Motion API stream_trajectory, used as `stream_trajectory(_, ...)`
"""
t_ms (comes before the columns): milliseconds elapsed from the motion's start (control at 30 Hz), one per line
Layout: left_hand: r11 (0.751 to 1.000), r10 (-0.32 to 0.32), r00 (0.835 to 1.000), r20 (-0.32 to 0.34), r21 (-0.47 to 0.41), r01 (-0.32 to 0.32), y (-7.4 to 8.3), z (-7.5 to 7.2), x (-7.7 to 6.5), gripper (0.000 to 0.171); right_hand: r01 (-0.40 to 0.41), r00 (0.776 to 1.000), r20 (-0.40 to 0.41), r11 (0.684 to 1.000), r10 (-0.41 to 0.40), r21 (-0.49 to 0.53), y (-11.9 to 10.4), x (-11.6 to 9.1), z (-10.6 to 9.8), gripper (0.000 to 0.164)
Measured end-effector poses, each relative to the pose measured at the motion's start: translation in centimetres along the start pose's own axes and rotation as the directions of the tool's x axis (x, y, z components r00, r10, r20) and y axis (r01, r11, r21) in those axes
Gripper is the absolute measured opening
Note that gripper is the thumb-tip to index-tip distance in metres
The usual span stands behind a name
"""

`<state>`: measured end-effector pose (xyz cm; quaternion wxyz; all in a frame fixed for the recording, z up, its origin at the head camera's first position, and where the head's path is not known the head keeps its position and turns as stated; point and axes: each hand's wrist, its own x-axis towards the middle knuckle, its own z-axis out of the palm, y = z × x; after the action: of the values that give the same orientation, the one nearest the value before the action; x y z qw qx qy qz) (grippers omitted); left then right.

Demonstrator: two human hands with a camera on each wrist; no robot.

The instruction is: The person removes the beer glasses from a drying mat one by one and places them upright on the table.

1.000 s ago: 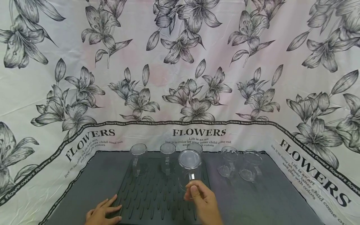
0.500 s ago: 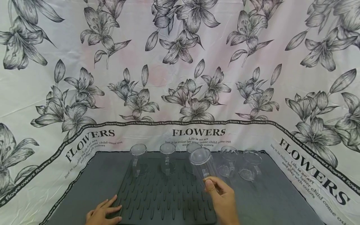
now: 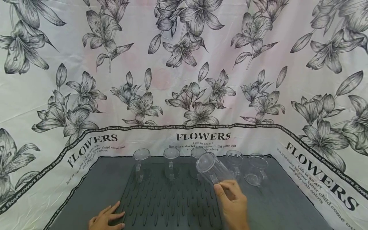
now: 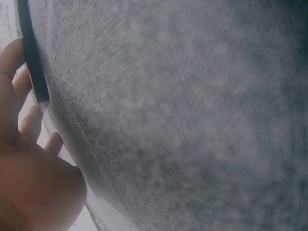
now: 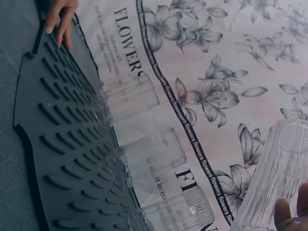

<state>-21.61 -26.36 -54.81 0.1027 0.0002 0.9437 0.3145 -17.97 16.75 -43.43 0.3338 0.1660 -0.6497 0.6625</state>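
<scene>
My right hand (image 3: 234,203) pinches the handle of a clear glass mug (image 3: 211,166), held up over the right edge of a dark ribbed drying mat (image 3: 161,207). The mug tilts, its round base turned up and to the left. Ribbed clear sides show in the right wrist view, with fingers at the handle. My left hand (image 3: 106,218) rests with spread fingers at the mat's left edge. Along the back of the mat three clear mugs stand base up: a left one (image 3: 142,155), a middle one (image 3: 171,154) and a third (image 3: 197,154), partly behind the held mug.
Right of the mat, two clear mugs stand rim up on the grey table (image 3: 281,198): a nearer-centre mug (image 3: 234,156), overlapped by the held one, and an outer mug (image 3: 258,161). A flower-printed cloth (image 3: 201,95) hangs behind and along both sides.
My right hand has moved right with the mug, from above the mat to its right edge. The mug has tipped from nearly upright to leaning left. My left hand stays in place.
</scene>
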Motion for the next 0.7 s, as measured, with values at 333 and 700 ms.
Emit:
stream_trajectory(333, 0.999, -0.002, 1.000, -0.003, 0.047, 0.003, 0.0, 0.1, 0.1, 0.054, 0.171, 0.985, 0.015, 0.982, -0.170, -0.083, 0.4, 0.1, -0.4, 0.020)
stream_trajectory(700, 0.999, 0.030, 0.998, -0.050, 0.027, -0.029, 2.5, -1.3, 0.2, 0.051, 0.328, 0.944, 0.072, 0.903, -0.321, -0.278, 1.5, 0.2, -1.0, 0.034)
